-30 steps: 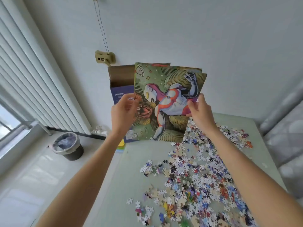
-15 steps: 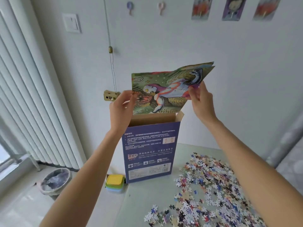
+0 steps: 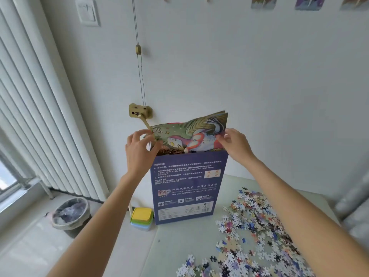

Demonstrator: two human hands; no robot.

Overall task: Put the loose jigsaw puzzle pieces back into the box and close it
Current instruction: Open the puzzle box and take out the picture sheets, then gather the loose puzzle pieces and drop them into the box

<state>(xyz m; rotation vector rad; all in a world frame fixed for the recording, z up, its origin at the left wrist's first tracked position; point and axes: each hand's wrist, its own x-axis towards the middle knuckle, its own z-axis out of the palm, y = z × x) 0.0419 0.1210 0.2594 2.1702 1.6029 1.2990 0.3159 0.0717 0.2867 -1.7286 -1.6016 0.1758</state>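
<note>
Nearby, loose puzzle pieces [image 3: 257, 232] lie scattered on the pale table [image 3: 179, 248].
Beyond them the blue box [image 3: 188, 186] stands upright; left hand [image 3: 139, 150] and right hand [image 3: 235, 143] pinch a picture sheet [image 3: 191, 136] sunk partway into its open top.

White painted wall [image 3: 259, 76] straight ahead, daylit, no lamps visible. White light switch [image 3: 87, 12] upper left. Thin cord [image 3: 139, 72] hangs down the wall to a small tan fixture [image 3: 139, 112]. Three picture cards [image 3: 307, 2] along the top edge, cropped. Vertical white blinds [image 3: 40, 116] on the left, window [image 3: 8, 176] below them at far left. Pale glossy floor [image 3: 26, 246] with a lined waste bin [image 3: 70, 215]. Pale green table [image 3: 179, 246] against the wall.
</note>
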